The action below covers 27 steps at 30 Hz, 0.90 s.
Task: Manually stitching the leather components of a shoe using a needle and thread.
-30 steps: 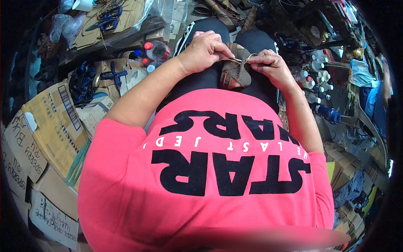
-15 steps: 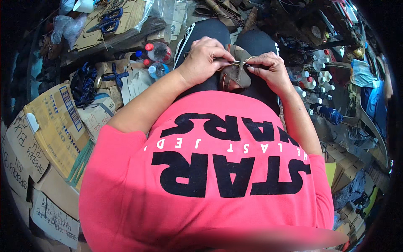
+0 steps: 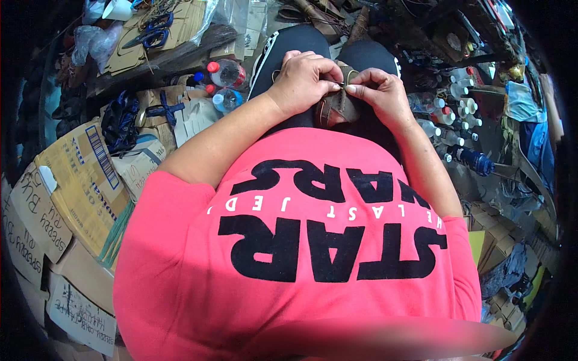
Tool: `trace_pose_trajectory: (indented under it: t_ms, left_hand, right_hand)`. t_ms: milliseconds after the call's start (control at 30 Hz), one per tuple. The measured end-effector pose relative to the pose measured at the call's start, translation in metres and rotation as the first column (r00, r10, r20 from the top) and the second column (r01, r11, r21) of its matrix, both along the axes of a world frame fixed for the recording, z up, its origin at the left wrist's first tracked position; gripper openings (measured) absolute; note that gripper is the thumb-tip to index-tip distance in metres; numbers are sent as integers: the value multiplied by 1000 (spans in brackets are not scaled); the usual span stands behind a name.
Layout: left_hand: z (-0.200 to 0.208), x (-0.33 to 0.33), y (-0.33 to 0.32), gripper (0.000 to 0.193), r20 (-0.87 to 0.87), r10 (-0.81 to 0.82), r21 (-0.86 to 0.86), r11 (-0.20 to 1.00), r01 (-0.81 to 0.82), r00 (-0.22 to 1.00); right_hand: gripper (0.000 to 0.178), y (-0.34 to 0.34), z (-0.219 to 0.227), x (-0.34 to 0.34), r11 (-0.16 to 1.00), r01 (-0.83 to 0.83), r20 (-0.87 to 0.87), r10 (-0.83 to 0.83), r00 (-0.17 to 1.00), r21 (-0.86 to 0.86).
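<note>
A small brown leather piece, which looks like a shoe upper (image 3: 335, 112), lies between my thighs at the top middle. A seam runs down its middle and a reddish-brown strip edges one side. My left hand (image 3: 303, 81) is closed in a pinch over its far part, thumb and forefinger together. From the other side, my right hand (image 3: 380, 95) pinches at the same spot, its thumb tip almost meeting the left one. Between the fingertips is a thin tan lace (image 3: 348, 73), partly hidden by the fingers. A loop of it shows beside the left hand.
Plastic bottles stand left of my knees, including a red-capped bottle (image 3: 227, 73), with several more bottles (image 3: 453, 114) at the right. Blue-handled scissors (image 3: 158, 30) rest on stacked cardboard pieces at upper left. A yellow carton (image 3: 78, 180) lies by my left elbow.
My hands have drawn closer together, the right one moving left toward the left fingertips. The lace stretched between them is now bunched at the fingertips over the shoe upper.
</note>
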<state>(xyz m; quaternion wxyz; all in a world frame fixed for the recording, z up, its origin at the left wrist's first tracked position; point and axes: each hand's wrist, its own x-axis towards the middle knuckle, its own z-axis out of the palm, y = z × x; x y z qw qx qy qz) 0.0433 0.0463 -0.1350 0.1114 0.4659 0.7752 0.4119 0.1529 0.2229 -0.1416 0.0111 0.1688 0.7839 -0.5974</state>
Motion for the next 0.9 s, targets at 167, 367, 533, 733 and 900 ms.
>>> trace_pose_trajectory:
  t_ms: [167,367,533,733,900]
  left_hand:
    - [2,-10,-8,9,-224,-19,118,992,47,974]
    - [20,-10,-23,7,-39,-35,-50,998,33,999]
    - [40,-2,-2,8,-348,-306,-416,898,146,886]
    - [44,-9,-2,8,-405,-434,-415,871,261,805]
    - [36,-9,-19,6,-346,-420,-401,874,273,839]
  right_hand:
    - [15,11,4,1,909,-86,-238,197,951,408]
    - [9,21,22,11,968,-122,-71,140,988,220]
    - [12,8,41,1,604,-383,90,458,884,699]
    - [9,5,46,-2,475,-387,123,497,859,790]
    - [7,4,42,7,542,-357,8,543,840,761]
